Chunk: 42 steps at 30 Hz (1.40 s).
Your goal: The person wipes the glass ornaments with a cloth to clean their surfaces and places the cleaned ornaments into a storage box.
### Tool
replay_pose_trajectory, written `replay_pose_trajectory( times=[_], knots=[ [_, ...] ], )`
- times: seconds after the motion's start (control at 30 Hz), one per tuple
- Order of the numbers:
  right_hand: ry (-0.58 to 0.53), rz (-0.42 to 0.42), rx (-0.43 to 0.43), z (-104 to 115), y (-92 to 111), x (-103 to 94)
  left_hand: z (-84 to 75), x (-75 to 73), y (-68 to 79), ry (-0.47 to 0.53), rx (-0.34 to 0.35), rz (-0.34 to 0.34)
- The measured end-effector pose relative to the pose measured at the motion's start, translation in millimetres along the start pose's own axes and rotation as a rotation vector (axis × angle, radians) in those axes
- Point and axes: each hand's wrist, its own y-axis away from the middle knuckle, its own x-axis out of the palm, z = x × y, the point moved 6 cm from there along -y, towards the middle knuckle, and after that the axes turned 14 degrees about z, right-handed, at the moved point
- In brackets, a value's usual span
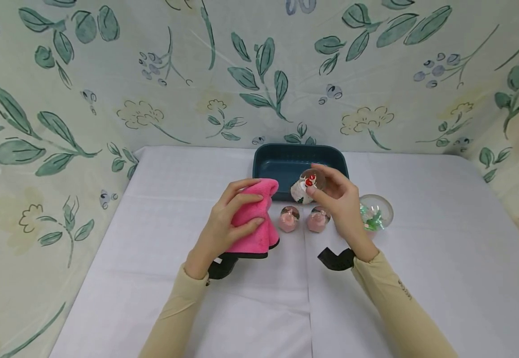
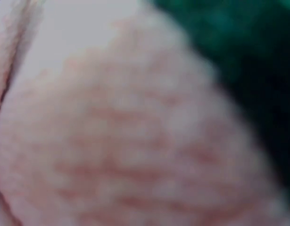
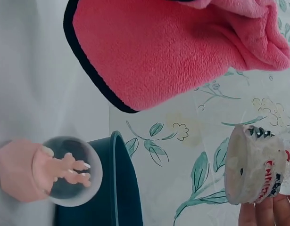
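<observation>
My left hand (image 1: 223,223) grips a folded pink cloth (image 1: 252,223) with black edging, fingers over its front and thumb lower down. In my right hand (image 1: 342,199), thumb and fingers pinch a snow globe (image 1: 302,191) with a white base and a red figure. Its base (image 3: 248,165) is tilted toward the right wrist camera and bears raised lettering. The globe is held above the near rim of a dark blue tray (image 1: 259,159), apart from the cloth. The left wrist view is a blurred close-up that shows little.
Two small globes with pink bases, one on the left (image 1: 289,219) and one on the right (image 1: 318,219), stand before the tray. A larger globe (image 1: 376,213) with green inside stands right of my right hand. White cloth (image 1: 152,298) covers the table; a leaf-patterned curtain hangs behind.
</observation>
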Motion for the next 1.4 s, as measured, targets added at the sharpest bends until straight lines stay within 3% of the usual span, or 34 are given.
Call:
replay_pose_trajectory(
  times=[0.23, 0.5, 0.73, 1.07, 1.4],
  knots=[
    [0.023, 0.007, 0.098, -13, -28, -4.8, 1.3, -3.1, 1.5, -0.007, -0.01, -0.004],
    [-0.06, 0.011, 0.135, -28, -67, -5.5, 2.1, -3.6, 1.1, -0.008, -0.033, 0.015],
    [-0.024, 0.03, 0.176, -45, -94, -3.7, 1.3, -2.3, -1.6, 0.003, -0.039, 0.037],
    [-0.023, 0.075, 0.22, -77, -119, 0.1, 1.6, 0.6, -1.6, 0.012, -0.016, 0.044],
    [0.041, 0.063, 0.299, -105, -133, 4.6, 1.2, 1.4, 0.6, 0.005, -0.024, 0.054]
  ],
)
